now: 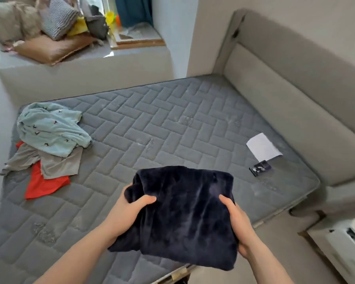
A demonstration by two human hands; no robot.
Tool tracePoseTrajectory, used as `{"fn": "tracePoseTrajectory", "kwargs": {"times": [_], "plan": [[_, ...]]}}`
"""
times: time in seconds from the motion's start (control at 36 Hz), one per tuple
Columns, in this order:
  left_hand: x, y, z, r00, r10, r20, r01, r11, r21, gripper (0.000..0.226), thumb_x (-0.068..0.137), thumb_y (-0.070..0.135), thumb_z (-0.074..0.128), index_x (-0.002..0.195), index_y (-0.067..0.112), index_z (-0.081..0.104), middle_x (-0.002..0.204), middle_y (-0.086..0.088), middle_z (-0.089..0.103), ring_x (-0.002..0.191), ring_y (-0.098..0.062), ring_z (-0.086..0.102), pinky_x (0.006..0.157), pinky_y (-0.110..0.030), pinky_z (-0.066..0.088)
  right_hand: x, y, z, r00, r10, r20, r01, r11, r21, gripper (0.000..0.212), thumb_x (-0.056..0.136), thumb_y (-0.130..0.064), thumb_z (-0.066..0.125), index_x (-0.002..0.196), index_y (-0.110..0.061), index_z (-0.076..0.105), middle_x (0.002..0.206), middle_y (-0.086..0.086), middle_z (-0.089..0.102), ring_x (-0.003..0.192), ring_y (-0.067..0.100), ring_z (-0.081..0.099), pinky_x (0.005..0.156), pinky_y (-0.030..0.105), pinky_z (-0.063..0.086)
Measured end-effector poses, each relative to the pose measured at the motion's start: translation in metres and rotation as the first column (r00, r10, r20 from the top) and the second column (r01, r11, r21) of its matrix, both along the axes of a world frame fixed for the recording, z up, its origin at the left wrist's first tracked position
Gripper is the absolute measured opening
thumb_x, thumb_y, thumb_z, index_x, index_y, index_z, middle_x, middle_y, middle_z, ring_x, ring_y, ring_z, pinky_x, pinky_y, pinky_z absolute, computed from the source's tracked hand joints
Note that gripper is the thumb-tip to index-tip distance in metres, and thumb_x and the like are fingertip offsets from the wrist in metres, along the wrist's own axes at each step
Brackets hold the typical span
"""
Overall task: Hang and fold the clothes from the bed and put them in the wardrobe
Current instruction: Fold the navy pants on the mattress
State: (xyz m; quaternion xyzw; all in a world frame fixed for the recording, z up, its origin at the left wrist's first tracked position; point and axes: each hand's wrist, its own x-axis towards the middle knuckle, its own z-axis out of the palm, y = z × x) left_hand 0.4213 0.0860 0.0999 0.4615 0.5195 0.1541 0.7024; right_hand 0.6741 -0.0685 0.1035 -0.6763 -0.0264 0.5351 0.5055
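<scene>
Two hands hold one folded dark navy garment (184,214) above the near edge of the bed (172,128). Left hand (129,210) grips its left side, thumb on top, fingers curled under and hidden by the cloth. Right hand (237,220) grips the right side the same way, fingers out of sight beneath. Garment is plush, fleece-like, folded to a rough rectangle. Three loose garments lie in a heap at the bed's far left corner: one pale blue towel-textured piece (49,130) with small dark prints on top, one grey thin piece (55,160) under it, one red piece (43,183) at the bottom, mostly covered. Mattress is bare, grey, quilted in a brick pattern. One white paper sheet (263,147) and one small dark object (260,168), too blurred to identify, lie near the padded beige headboard (295,83). Several cushions (49,27) piled on the window ledge, count unclear.
</scene>
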Motion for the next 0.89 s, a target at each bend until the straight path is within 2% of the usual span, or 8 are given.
{"fn": "tracePoseTrajectory", "kwargs": {"times": [0.08, 0.28, 0.36, 0.44, 0.53, 0.72, 0.83, 0.89], "plan": [[0.025, -0.004, 0.023, 0.997, -0.078, -0.004, 0.078, 0.997, 0.025, 0.074, 0.062, 0.050, 0.090, 0.127, 0.035, 0.058, 0.113, 0.005, 0.075, 0.099, -0.020, 0.075, 0.094, -0.049, 0.056, 0.003, -0.032, 0.026, 0.996, -0.082, 0.019, 0.081, 0.996, 0.040, 0.035, 0.092, -0.038, 0.065, 0.124, -0.022, 0.067, 0.111, 0.007, 0.076, 0.101, 0.029, 0.074, 0.090, 0.045, 0.058], [0.112, -0.037, 0.074, 0.955, -0.297, 0.022, 0.292, 0.949, 0.119, 0.074, 0.057, 0.049, 0.086, 0.124, 0.036, 0.059, 0.110, 0.004, 0.076, 0.098, -0.022, 0.075, 0.093, -0.050, 0.057, 0.036, -0.117, 0.071, 0.949, -0.305, 0.083, 0.291, 0.945, 0.147, 0.033, 0.093, -0.033, 0.066, 0.125, -0.025, 0.065, 0.112, 0.007, 0.076, 0.101, 0.030, 0.074, 0.089, 0.047, 0.058], [0.156, -0.063, 0.091, 0.916, -0.401, 0.024, 0.390, 0.901, 0.189, 0.063, 0.069, 0.045, 0.084, 0.126, 0.036, 0.058, 0.111, 0.006, 0.076, 0.097, -0.018, 0.075, 0.092, -0.047, 0.058, 0.056, -0.154, 0.085, 0.903, -0.414, 0.112, 0.388, 0.901, 0.195, 0.028, 0.094, -0.030, 0.064, 0.122, -0.024, 0.066, 0.111, 0.008, 0.076, 0.100, 0.031, 0.074, 0.086, 0.046, 0.059], [0.202, -0.091, 0.106, 0.884, -0.467, 0.008, 0.453, 0.861, 0.233, 0.048, 0.081, 0.035, 0.080, 0.124, 0.035, 0.058, 0.110, 0.007, 0.075, 0.096, -0.016, 0.075, 0.089, -0.045, 0.058, 0.078, -0.193, 0.091, 0.842, -0.525, 0.126, 0.491, 0.842, 0.225, 0.031, 0.092, -0.030, 0.067, 0.122, -0.022, 0.066, 0.112, 0.009, 0.075, 0.101, 0.032, 0.073, 0.089, 0.050, 0.059], [0.251, -0.128, 0.121, 0.833, -0.553, -0.003, 0.530, 0.798, 0.286, 0.047, 0.082, 0.037, 0.079, 0.123, 0.038, 0.057, 0.111, 0.008, 0.074, 0.097, -0.015, 0.074, 0.090, -0.043, 0.057, 0.100, -0.238, 0.099, 0.778, -0.611, 0.144, 0.569, 0.784, 0.250, 0.031, 0.092, -0.029, 0.068, 0.121, -0.020, 0.067, 0.111, 0.009, 0.076, 0.101, 0.032, 0.073, 0.094, 0.055, 0.056], [0.361, -0.237, 0.154, 0.686, -0.728, 0.010, 0.671, 0.638, 0.378, 0.040, 0.086, 0.039, 0.074, 0.121, 0.042, 0.054, 0.112, 0.012, 0.072, 0.095, -0.011, 0.073, 0.081, -0.037, 0.056, 0.159, -0.355, 0.128, 0.648, -0.738, 0.188, 0.676, 0.671, 0.305, 0.030, 0.093, -0.030, 0.067, 0.122, -0.022, 0.067, 0.110, 0.007, 0.076, 0.099, 0.029, 0.074, 0.090, 0.049, 0.059], [0.413, -0.303, 0.170, 0.592, -0.806, 0.018, 0.727, 0.543, 0.420, 0.036, 0.087, 0.038, 0.074, 0.120, 0.037, 0.059, 0.106, 0.012, 0.073, 0.091, -0.008, 0.073, 0.079, -0.035, 0.056, 0.190, -0.425, 0.151, 0.581, -0.785, 0.216, 0.714, 0.619, 0.327, 0.029, 0.094, -0.028, 0.065, 0.121, -0.019, 0.066, 0.107, 0.009, 0.076, 0.098, 0.031, 0.074, 0.088, 0.047, 0.059], [0.436, -0.334, 0.178, 0.554, -0.832, 0.030, 0.741, 0.510, 0.438, 0.048, 0.080, 0.047, 0.076, 0.123, 0.038, 0.058, 0.113, 0.011, 0.072, 0.097, -0.010, 0.072, 0.083, -0.036, 0.056, 0.202, -0.458, 0.161, 0.541, -0.803, 0.249, 0.733, 0.596, 0.329, 0.031, 0.093, -0.031, 0.066, 0.122, -0.020, 0.065, 0.107, 0.007, 0.077, 0.097, 0.028, 0.074, 0.084, 0.045, 0.060]]}}
